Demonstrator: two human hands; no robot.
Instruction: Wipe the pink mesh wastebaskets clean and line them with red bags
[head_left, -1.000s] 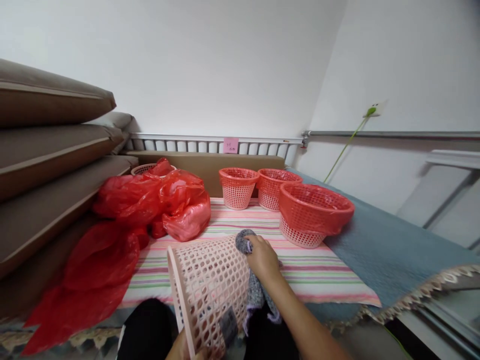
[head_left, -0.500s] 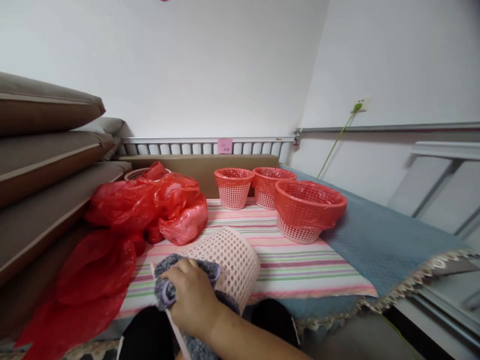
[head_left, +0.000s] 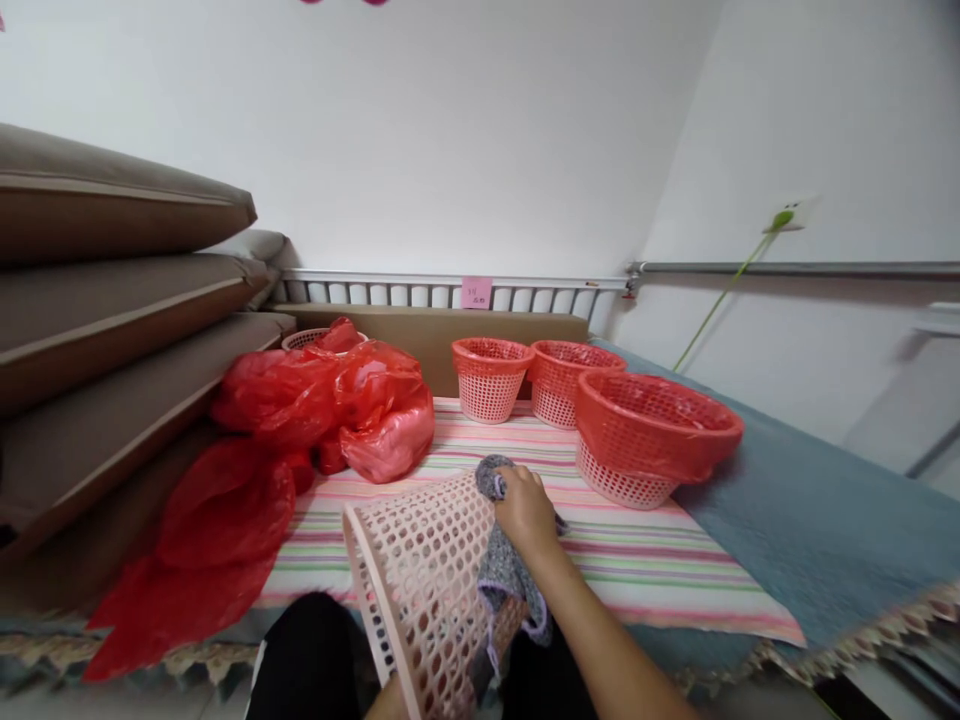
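A pale pink mesh basket (head_left: 427, 550) lies on its side over my lap, its open rim turned to the left. My right hand (head_left: 527, 512) is closed on a grey cloth (head_left: 510, 565) with a lilac edge and presses it against the basket's base end. Part of my left hand or wrist (head_left: 388, 698) shows at the bottom, reaching into the basket's opening; its fingers are hidden behind the mesh and cloth.
Three baskets lined with red plastic bags (head_left: 491, 362) stand on the striped cloth (head_left: 637, 560). Crumpled red bags (head_left: 315, 395) lie at left, in front of another basket (head_left: 304, 339). Stacked cushions (head_left: 112, 290) rise at far left. A radiator (head_left: 420, 292) runs behind.
My right hand has moved the grey cloth from the basket's rim side at left to its base end at right. The basket has tilted, and the view has shifted left.
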